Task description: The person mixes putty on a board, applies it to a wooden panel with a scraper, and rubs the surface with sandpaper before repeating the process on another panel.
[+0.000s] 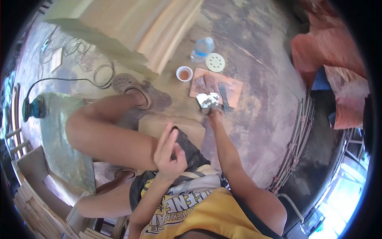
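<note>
My right hand point(215, 114) is closed at the near edge of a wide, shiny metal scraper point(207, 100), which overlaps the near left part of a reddish-brown board point(235, 92). On that board lies a lump of brownish paste point(205, 82). A dark putty knife point(224, 96) rests just right of the scraper. My left hand point(170, 154) is raised over my lap near the left thigh, palm partly turned up. Its fingers are stretched out and the thumb is apart from them; I see nothing held.
Beyond the board stand a white cup point(184, 74) of brown liquid, a clear bottle point(202, 49) and a pale perforated disc point(215, 62). Wooden panelling point(131, 30) rises ahead. A corded power tool point(34, 108) sits left; bundled poles point(297, 139) lie right.
</note>
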The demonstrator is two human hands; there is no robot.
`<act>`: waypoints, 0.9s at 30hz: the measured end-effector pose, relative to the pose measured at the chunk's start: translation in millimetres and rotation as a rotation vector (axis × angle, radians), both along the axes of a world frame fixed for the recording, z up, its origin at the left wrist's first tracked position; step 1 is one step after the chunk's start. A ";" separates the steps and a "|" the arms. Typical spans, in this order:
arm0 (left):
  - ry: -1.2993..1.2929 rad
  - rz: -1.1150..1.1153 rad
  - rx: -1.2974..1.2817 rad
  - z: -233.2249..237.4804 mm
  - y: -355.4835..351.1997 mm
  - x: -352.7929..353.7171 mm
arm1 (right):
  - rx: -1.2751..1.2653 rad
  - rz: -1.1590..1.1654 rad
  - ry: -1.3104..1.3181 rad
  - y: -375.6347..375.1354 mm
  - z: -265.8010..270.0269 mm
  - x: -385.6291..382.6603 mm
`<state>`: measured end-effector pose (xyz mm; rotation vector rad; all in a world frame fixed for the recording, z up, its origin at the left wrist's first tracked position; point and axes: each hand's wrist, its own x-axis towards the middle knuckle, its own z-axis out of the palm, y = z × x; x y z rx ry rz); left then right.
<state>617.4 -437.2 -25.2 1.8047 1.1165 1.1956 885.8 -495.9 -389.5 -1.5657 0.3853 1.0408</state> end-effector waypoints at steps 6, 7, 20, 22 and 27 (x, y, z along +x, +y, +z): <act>-0.103 0.047 -0.045 16.6 -7.6 -28.1 | -0.216 0.228 -0.870 -24.7 -9.4 -4.4; -0.184 0.117 -0.064 23.6 -4.6 -30.7 | -0.062 0.163 -0.762 -25.9 -7.0 -2.2; -0.486 0.251 -0.105 143.8 192.9 -74.2 | 0.458 0.357 -1.281 263.6 387.9 -0.6; -0.580 0.215 -0.206 159.0 213.6 -64.0 | 0.664 0.246 -1.393 320.6 454.5 14.4; -0.603 0.406 -0.446 151.8 262.5 -39.6 | 0.696 0.317 -1.673 483.4 566.1 38.0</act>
